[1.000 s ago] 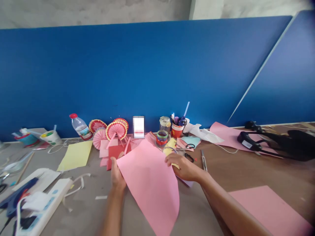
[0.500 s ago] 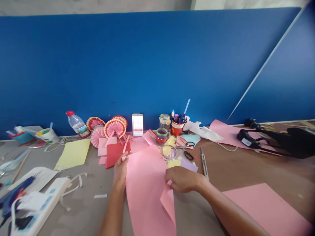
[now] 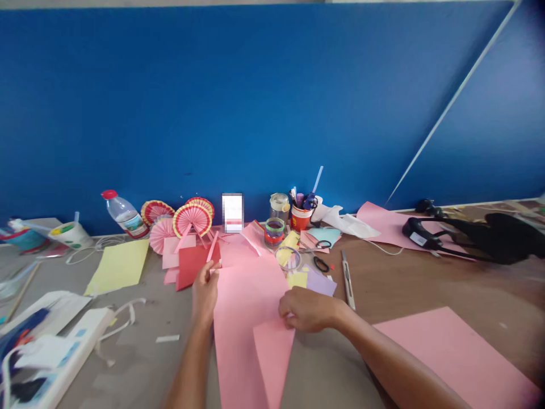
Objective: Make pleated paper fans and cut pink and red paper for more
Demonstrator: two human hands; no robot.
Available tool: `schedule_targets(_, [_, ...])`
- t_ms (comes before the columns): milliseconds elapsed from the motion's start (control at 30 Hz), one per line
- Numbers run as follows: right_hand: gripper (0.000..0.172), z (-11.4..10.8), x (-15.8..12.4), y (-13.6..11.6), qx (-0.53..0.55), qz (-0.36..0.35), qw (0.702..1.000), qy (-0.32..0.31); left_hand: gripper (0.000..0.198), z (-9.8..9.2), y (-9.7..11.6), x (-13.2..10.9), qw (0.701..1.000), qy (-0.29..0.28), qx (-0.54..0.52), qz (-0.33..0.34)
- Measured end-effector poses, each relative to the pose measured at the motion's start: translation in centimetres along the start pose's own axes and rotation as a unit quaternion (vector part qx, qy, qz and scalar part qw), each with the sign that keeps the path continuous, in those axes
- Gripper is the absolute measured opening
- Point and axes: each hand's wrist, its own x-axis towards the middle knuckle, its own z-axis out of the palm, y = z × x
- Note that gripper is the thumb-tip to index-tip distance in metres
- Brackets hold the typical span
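A large pink paper sheet (image 3: pixel 242 318) lies on the table in front of me, its right side folded over into a triangular flap (image 3: pixel 272 355). My left hand (image 3: pixel 204 292) pinches the sheet's far left corner, fingers closed on the edge. My right hand (image 3: pixel 306 309) presses down with curled fingers on the fold at the sheet's right edge. Just beyond the left hand lie a red sheet (image 3: pixel 191 264) and several pleated paper fans (image 3: pixel 191 218).
A yellow sheet (image 3: pixel 117 272), water bottle (image 3: pixel 123 214), tape rolls (image 3: pixel 275 233), red cup of pens (image 3: pixel 300 215), scissors (image 3: pixel 321 263) and a craft knife (image 3: pixel 347 272) crowd the far side. Another pink sheet (image 3: pixel 451 358) lies right; a power strip (image 3: pixel 63 355) left; black headset (image 3: pixel 468 238) far right.
The pink sheet was held up off the table; now it lies flat with its right side folded over. My right hand moved down and toward me along the fold.
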Motion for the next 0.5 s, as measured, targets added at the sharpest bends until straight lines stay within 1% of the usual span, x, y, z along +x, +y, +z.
schedule_targets(33, [0.012,0.2,0.4,0.5,0.034,-0.002,0.998,0.045,0.036,-0.1,-0.1,0.1,1.0,0.012,0.011,0.006])
schedule_targets(67, [0.014,0.5,0.8,1.1,0.063,-0.002,0.992,0.108,0.036,-0.2,-0.1,0.2,1.0,0.023,0.019,0.008])
schedule_targets(100, [0.016,0.9,1.2,1.6,0.081,0.001,0.978,0.19,0.036,-0.3,-0.2,0.4,0.999,0.035,0.022,0.007])
schedule_targets(133, [0.018,1.2,1.6,2.1,0.086,0.002,0.955,0.282,0.038,-0.5,-0.3,0.6,0.998,0.053,0.021,0.005])
schedule_targets(167, [0.018,1.6,1.9,2.4,0.079,0.002,0.925,0.372,0.04,-0.7,-0.3,0.9,0.997,0.072,0.018,0.005])
schedule_targets(200, [0.017,2.0,2.1,2.6,0.062,-0.003,0.893,0.447,0.042,-1.0,-0.3,1.1,0.996,0.09,0.012,0.004])
schedule_targets(233, [0.015,2.3,2.2,2.6,0.041,-0.014,0.864,0.502,0.043,-1.3,-0.3,1.4,0.994,0.106,0.004,0.004])
schedule_targets(267, [0.014,2.5,2.2,2.5,0.018,-0.029,0.842,0.538,0.043,-1.5,-0.2,1.6,0.993,0.118,-0.005,0.005])
schedule_targets(300, [0.013,2.6,2.2,2.3,-0.008,-0.047,0.829,0.556,0.041,-1.8,-0.1,1.8,0.991,0.131,-0.01,0.006])
schedule_targets(367, [0.014,2.6,1.9,1.8,-0.055,-0.087,0.823,0.559,0.036,-2.4,0.3,1.9,0.988,0.152,-0.014,0.007])
schedule_targets(400, [0.014,2.6,1.8,1.5,-0.072,-0.103,0.829,0.544,0.034,-2.6,0.4,1.7,0.987,0.16,-0.012,0.006])
schedule_targets(433, [0.013,2.6,1.7,1.3,-0.081,-0.12,0.843,0.517,0.033,-2.7,0.6,1.6,0.987,0.162,-0.009,0.006])
schedule_targets(500, [0.01,2.7,1.7,1.2,-0.072,-0.156,0.885,0.434,0.032,-2.8,0.8,1.1,0.989,0.149,0.002,0.006])
